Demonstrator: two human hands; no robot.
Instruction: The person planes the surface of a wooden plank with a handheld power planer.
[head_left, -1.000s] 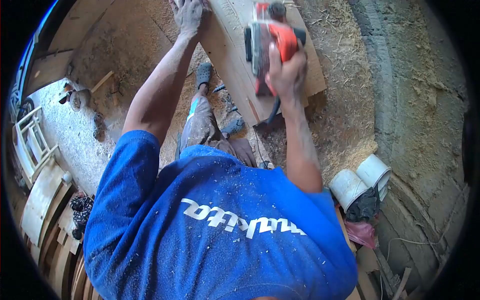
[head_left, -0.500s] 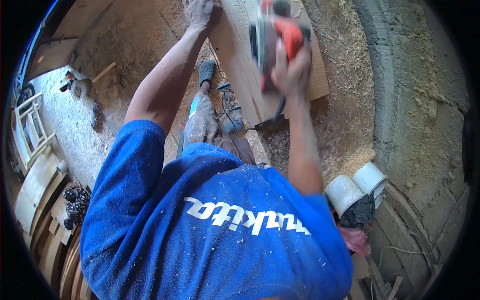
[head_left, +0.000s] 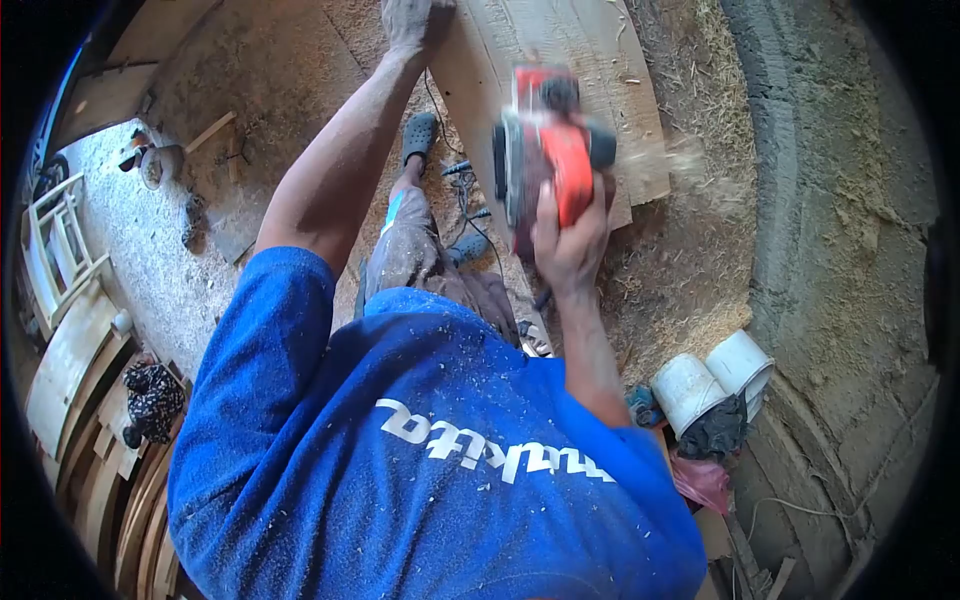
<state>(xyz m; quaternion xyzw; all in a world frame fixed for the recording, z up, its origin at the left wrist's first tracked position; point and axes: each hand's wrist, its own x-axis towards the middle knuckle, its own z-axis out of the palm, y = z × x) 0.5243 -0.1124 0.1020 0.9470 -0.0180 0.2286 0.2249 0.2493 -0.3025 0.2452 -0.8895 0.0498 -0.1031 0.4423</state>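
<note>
My right hand (head_left: 575, 240) is wrapped round the red handle of an electric planer (head_left: 568, 165), which lies on the near end of a wide wooden board (head_left: 595, 45). Pale shavings (head_left: 675, 165) spray from the planer's right side, slightly blurred. At the top edge of the view, my left hand (head_left: 415, 25) is at the board's left edge. Its fingers are mostly cut off by the frame, so their grip is hidden.
Shavings cover the ground right of the board. White buckets (head_left: 690, 390) and a pink bag (head_left: 703, 480) stand at lower right. A cable (head_left: 465, 195) lies near my clog (head_left: 420, 135). Curved wooden pieces (head_left: 85, 400) are stacked at left, beside another person (head_left: 152, 400).
My right hand has drawn the planer back towards my body, to the board's near end. Shavings now fly out to the right. My left hand has barely moved.
</note>
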